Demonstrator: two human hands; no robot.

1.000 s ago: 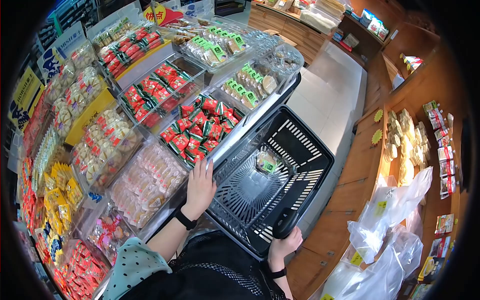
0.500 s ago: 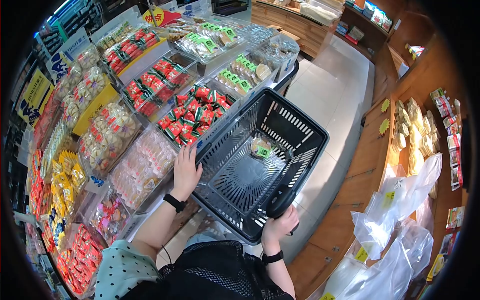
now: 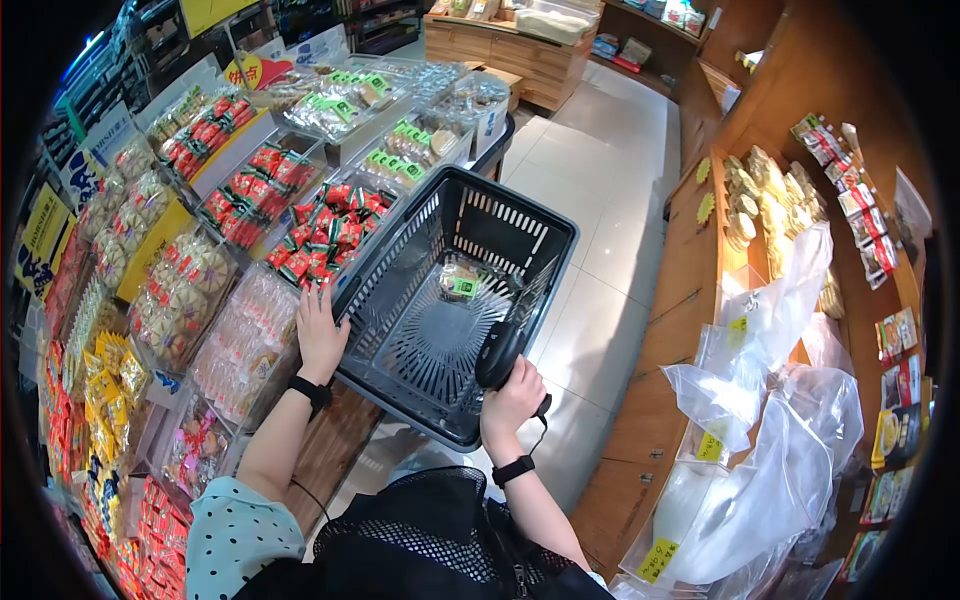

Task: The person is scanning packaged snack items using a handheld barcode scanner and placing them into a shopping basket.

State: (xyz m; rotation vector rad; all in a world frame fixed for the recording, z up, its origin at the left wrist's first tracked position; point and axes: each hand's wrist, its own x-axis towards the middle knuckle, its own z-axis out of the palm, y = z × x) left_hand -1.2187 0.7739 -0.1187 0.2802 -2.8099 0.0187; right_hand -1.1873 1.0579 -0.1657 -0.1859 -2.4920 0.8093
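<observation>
A black plastic shopping basket (image 3: 385, 408) with slotted sides stands before me, beside the snack display. Inside it lies a small clear packet with a green label (image 3: 460, 284). My right hand (image 3: 513, 403) is closed at the basket's near right corner, around a thick black handle (image 3: 499, 356) that leans over the basket. A thin dark cord hangs below this hand. My left hand (image 3: 321, 336) is open, fingers apart, at the edge of the bins, its thumb close to the basket's left rim. Just beyond its fingertips are red wrapped snacks (image 3: 322, 232).
Clear bins of packaged biscuits (image 3: 182, 283) and yellow packets (image 3: 112, 375) fill the left side. On the right, a wooden shelf unit (image 3: 665, 365) carries plastic bags (image 3: 760, 480) and pale packaged goods (image 3: 770, 205). A tiled aisle (image 3: 600, 235) runs ahead to a wooden counter (image 3: 525, 60).
The view has shifted, so basket and display appear further left. My right hand has moved the black handle inward over the basket. My left hand stays open by the bins.
</observation>
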